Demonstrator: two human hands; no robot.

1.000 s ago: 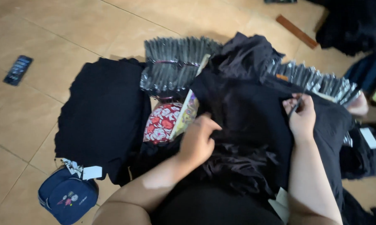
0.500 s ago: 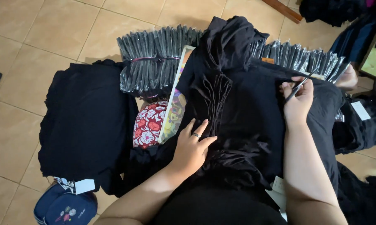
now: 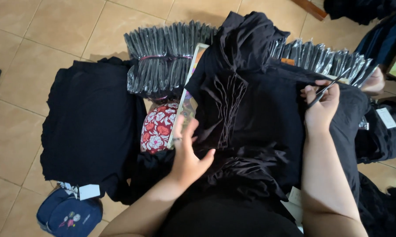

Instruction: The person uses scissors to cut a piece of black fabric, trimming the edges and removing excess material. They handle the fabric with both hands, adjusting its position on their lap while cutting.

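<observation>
Left hand (image 3: 187, 151) has lifted off the black pleated fabric garment (image 3: 250, 127): half a second back it lay flat on the cloth, now it hovers just above, fingers spread, gripping nothing. I read that as a re-grip or smoothing pass, not a release of the work.

Right hand (image 3: 320, 107) hasn't shifted. It is closed around thin dark scissors (image 3: 327, 90), pinching the garment's upper edge at the same spot. Can't tell whether the blades are apart or together.

The garment lies draped over my lap and the floor between both hands, ruffled section under the left palm.

Further out: a red and white floral pouch (image 3: 156, 129) just left of the left hand, bundles of black items in clear plastic sleeves (image 3: 163, 61) beyond it, a folded stack of black cloth (image 3: 92, 127) on the tan tiled floor (image 3: 40, 39), and a navy blue zip bag (image 3: 68, 217) near its tagged corner.

The view has slid slightly; the layout is the same.
</observation>
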